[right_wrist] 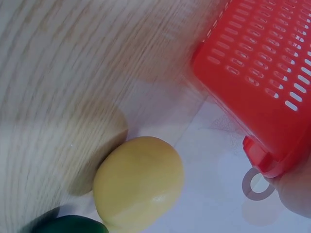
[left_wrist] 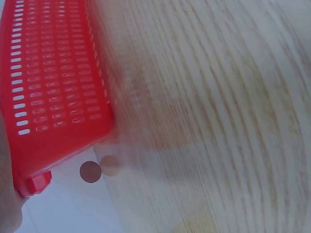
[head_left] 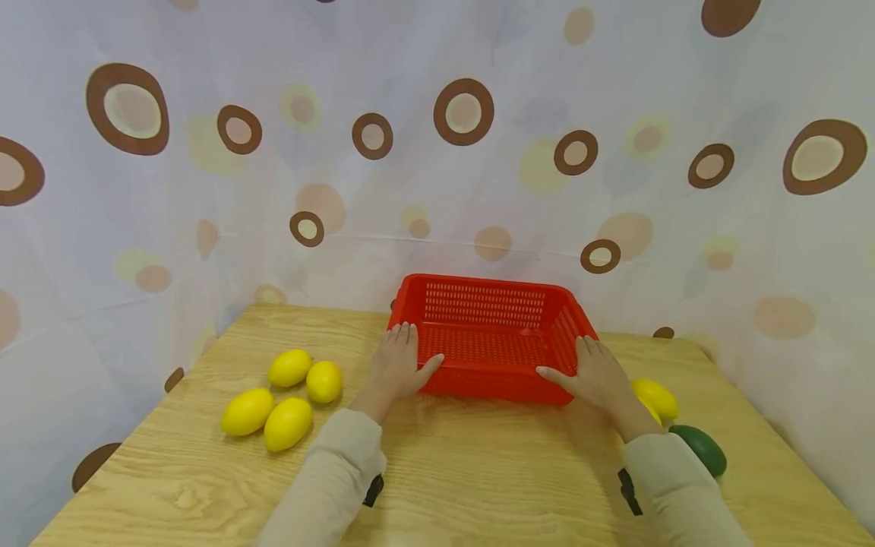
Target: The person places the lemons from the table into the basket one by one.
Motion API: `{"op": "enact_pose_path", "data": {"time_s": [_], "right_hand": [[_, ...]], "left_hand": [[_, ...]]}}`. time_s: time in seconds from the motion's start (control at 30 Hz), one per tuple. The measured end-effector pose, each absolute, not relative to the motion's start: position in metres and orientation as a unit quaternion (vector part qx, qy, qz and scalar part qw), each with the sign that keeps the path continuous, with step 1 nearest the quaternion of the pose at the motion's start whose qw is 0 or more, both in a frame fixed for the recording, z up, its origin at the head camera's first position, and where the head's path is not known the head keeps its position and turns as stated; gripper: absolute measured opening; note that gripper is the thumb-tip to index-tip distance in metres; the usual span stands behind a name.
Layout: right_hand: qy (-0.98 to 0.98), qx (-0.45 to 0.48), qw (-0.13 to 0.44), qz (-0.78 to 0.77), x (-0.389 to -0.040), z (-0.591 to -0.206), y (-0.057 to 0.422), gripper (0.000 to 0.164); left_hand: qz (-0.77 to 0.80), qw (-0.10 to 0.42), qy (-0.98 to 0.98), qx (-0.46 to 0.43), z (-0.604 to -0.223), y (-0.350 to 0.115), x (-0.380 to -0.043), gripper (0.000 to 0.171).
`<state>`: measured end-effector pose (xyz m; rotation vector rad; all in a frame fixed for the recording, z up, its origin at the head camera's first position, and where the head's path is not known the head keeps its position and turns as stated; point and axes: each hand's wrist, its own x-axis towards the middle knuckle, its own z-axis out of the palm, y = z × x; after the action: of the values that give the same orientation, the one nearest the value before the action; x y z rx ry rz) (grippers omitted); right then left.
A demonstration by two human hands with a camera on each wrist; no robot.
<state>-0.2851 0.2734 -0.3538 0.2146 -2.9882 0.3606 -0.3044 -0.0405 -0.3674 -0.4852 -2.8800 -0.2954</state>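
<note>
A red plastic basket with slotted walls sits toward the back of the wooden table, its inside showing only bare slotted floor. My left hand holds its near left corner, thumb along the front rim and fingers over the left side. At the near right corner my right hand holds it the same way, thumb on the front rim. In the left wrist view the basket's slotted wall fills the upper left, with part of the hand at the edge. The right wrist view shows the basket's other end.
Several yellow lemons lie grouped on the table left of my left forearm. Beside my right wrist are yellow lemons, partly hidden, and a dark green oval fruit. A dotted curtain hangs behind the table.
</note>
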Motion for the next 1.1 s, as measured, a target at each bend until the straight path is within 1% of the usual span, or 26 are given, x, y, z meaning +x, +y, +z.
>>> {"op": "enact_pose_path", "data": {"time_s": [0.47,0.7,1.1], "right_hand": [[-0.986,0.079,0.072,0.126,-0.293,-0.356,0.272,0.102],[-0.987,0.076,0.054,0.130,-0.294,-0.353,0.274,0.103],[-0.990,0.063,0.053,0.118,-0.296,-0.356,0.274,0.104]], "left_hand": [[-0.123,0.076,-0.974,-0.173,-0.360,-0.044,-0.314,0.078],[-0.105,0.082,-0.973,-0.191,-0.365,-0.046,-0.317,0.078],[-0.105,0.093,-0.974,-0.175,-0.366,-0.044,-0.317,0.079]]}}
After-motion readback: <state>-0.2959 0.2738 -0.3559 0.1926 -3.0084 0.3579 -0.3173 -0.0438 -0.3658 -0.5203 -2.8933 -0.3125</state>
